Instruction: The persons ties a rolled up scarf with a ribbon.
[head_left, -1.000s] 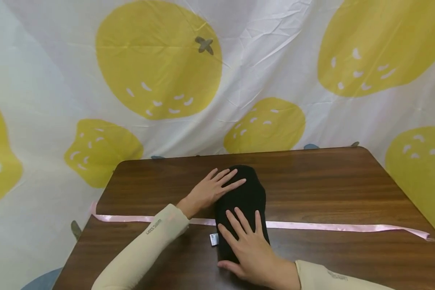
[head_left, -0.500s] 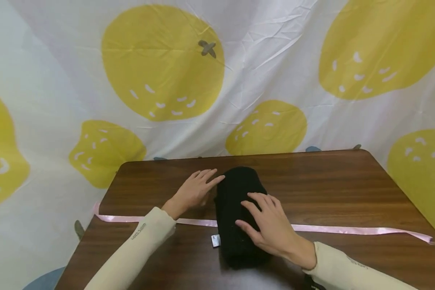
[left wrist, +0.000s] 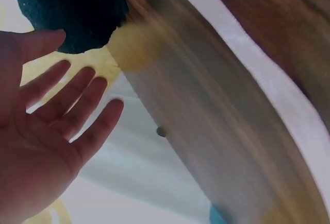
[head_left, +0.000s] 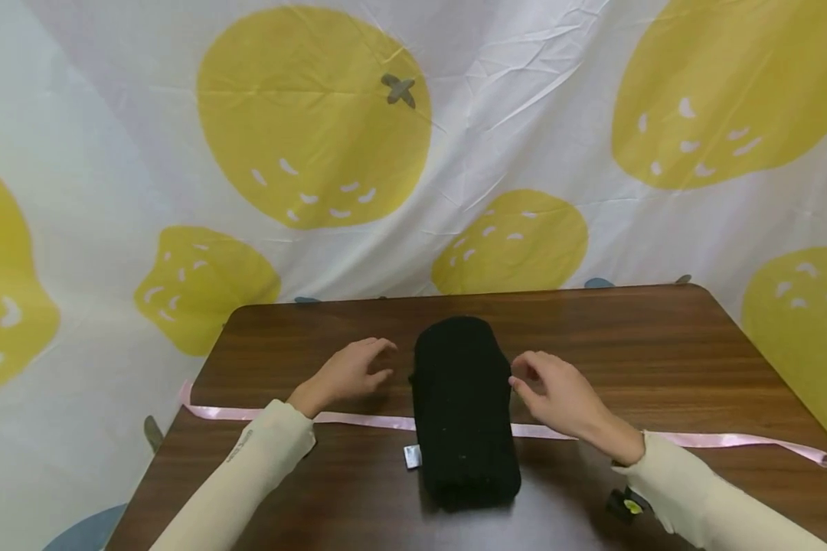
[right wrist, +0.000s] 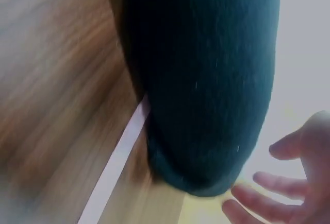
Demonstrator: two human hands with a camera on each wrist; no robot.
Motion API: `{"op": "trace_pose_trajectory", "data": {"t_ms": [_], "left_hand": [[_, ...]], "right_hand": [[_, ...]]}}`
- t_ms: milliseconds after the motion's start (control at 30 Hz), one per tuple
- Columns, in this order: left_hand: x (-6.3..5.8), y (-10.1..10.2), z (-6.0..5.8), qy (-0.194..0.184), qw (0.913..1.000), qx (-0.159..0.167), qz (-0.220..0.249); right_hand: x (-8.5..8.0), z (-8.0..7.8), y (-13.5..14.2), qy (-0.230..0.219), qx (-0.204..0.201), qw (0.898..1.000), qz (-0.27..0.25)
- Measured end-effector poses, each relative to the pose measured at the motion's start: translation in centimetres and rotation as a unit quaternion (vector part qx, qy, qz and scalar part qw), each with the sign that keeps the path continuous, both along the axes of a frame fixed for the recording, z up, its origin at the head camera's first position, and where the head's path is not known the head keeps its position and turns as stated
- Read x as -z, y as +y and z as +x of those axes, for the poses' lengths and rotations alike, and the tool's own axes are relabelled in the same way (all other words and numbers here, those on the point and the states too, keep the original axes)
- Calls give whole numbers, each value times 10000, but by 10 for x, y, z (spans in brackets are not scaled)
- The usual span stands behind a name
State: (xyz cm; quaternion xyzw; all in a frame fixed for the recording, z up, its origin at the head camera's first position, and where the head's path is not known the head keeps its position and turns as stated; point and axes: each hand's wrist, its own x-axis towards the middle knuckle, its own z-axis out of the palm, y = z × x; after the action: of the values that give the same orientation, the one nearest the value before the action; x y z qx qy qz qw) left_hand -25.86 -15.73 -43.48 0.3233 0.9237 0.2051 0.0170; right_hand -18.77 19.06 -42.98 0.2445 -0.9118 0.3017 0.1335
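Note:
A thick, oblong black cloth bundle (head_left: 463,413) lies lengthwise in the middle of the table, with a small white tag (head_left: 412,457) at its left side. Under it passes a pink satin ribbon (head_left: 717,440), stretched crosswise over the table. My left hand (head_left: 348,373) is held just left of the bundle, holding nothing; the left wrist view shows its palm (left wrist: 44,141) with fingers spread and relaxed. Right of the bundle is my right hand (head_left: 561,394), fingers loosely bent, fingertips close to the cloth's edge. Whether they touch it I cannot tell. The ribbon's middle is hidden beneath the bundle.
The brown wooden table (head_left: 613,329) has rounded far corners. Behind it hangs a white curtain (head_left: 496,115) printed with yellow fruit. The ribbon's ends reach near the table's left and right edges. A small black device (head_left: 623,505) sits under my right wrist.
Both hands were lying flat on the bundle. They have lifted off and moved apart, the left one to the left, the right one to the right. The bundle stays in place.

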Motion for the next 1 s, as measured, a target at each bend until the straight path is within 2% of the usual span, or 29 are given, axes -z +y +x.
{"op": "trace_pose_trajectory", "data": {"t_ms": [133,233,333,467,567,800,1000], "left_hand": [[3,-5,3,-646,9969,160,424],[6,-8,6,-959,9942,200,436],[11,-11,7,-1134,9928,232,297],[19,-14,8,-1343,9906,238,144],[23,-15,8,-1509,9882,220,141],[31,-16,9,-1562,9871,329,93],[35,-14,10,-1473,9881,450,4]], "right_hand": [[3,-10,16,-1030,-461,9936,44],[11,-17,28,-1766,-1028,9787,211],[20,-22,36,-2192,-1574,9622,357],[29,-27,41,-2345,-1912,9524,363],[32,-30,44,-2467,-1941,9489,333],[40,-39,51,-2926,-2062,9333,299],[44,-43,50,-2982,-1973,9335,277]]}}
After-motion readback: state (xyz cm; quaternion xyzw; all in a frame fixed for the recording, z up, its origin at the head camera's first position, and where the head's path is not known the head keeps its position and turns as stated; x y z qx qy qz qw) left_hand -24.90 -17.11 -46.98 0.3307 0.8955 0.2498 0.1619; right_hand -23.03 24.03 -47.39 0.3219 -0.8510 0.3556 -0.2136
